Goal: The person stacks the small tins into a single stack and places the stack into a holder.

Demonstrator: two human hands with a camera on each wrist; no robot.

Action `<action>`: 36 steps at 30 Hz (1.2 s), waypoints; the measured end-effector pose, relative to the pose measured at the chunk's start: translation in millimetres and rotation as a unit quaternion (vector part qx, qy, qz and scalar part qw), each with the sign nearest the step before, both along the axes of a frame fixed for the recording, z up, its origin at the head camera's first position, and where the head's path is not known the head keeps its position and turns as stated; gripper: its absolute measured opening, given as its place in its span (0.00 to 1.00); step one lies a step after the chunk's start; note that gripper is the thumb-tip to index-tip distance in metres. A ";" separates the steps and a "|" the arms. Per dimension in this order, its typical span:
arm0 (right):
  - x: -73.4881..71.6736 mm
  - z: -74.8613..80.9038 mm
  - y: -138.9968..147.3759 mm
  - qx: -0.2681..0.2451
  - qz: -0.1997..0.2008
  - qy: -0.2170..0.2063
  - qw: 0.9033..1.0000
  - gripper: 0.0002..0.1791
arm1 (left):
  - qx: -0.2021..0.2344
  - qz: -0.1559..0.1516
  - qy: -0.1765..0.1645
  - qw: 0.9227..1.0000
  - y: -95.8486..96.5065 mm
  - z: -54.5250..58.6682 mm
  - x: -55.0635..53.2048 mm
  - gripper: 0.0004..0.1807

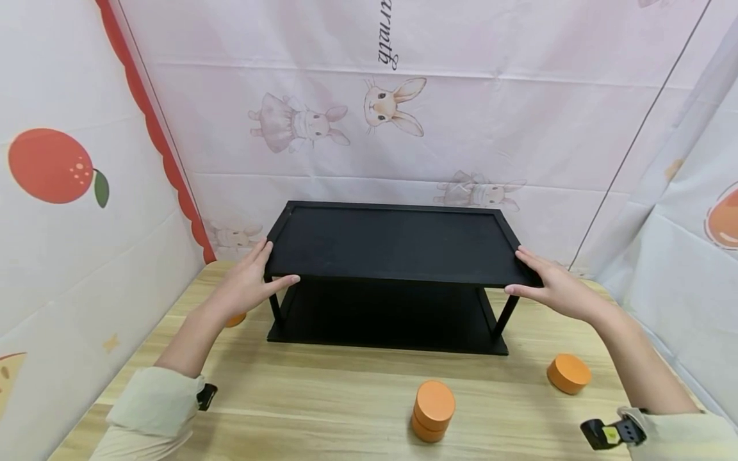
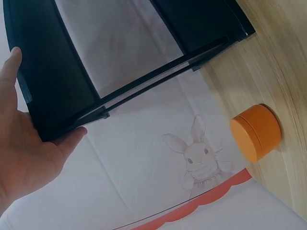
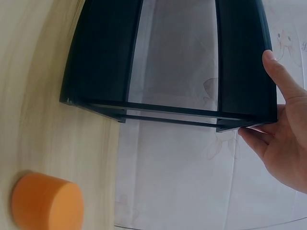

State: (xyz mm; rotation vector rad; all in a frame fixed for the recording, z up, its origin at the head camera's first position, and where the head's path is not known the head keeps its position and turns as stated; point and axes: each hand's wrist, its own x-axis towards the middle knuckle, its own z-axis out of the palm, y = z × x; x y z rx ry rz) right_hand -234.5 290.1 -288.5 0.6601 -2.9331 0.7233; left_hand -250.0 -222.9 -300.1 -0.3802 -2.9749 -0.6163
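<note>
A black two-tier shelf [image 1: 392,243] stands on the wooden table, its flat top board above a lower board joined by thin posts. At the upper left corner, my left hand [image 1: 242,288] grips the top board, thumb along the front edge and fingers at the side. My right hand [image 1: 556,288] holds the opposite upper corner in the same manner. Both wrist views show the thumb and fingers on different faces of the shelf's end. Part of the shelf's left post lies behind my left hand in the head view.
Two stacked orange discs [image 1: 434,410] stand in front of the shelf. A single orange round block [image 1: 569,373] lies to the right. Another orange piece [image 1: 235,320] at the left is partly covered by my forearm. Printed cloth walls [image 1: 346,153] enclose the table [image 1: 323,384].
</note>
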 end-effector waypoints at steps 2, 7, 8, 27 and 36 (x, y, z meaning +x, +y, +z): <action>-0.6 -0.2 0.2 -0.001 0.001 0.000 1.000 0.47 | -0.002 0.001 -0.001 1.000 0.1 0.0 -0.4 0.58; -2.3 -1.1 0.8 0.001 0.001 -0.003 1.000 0.47 | -0.010 0.001 -0.003 1.000 0.8 0.1 -0.9 0.57; -2.5 -1.0 0.8 0.001 0.001 -0.004 1.000 0.47 | -0.010 0.001 -0.003 1.000 0.7 0.3 -1.0 0.57; -2.0 -1.5 -0.2 0.009 -0.008 0.005 1.000 0.47 | -0.008 -0.002 -0.001 1.000 -0.8 0.4 -3.1 0.56; -2.6 -3.7 -1.0 0.026 -0.014 0.011 0.999 0.47 | -0.033 -0.005 0.016 0.999 2.9 6.6 2.9 0.56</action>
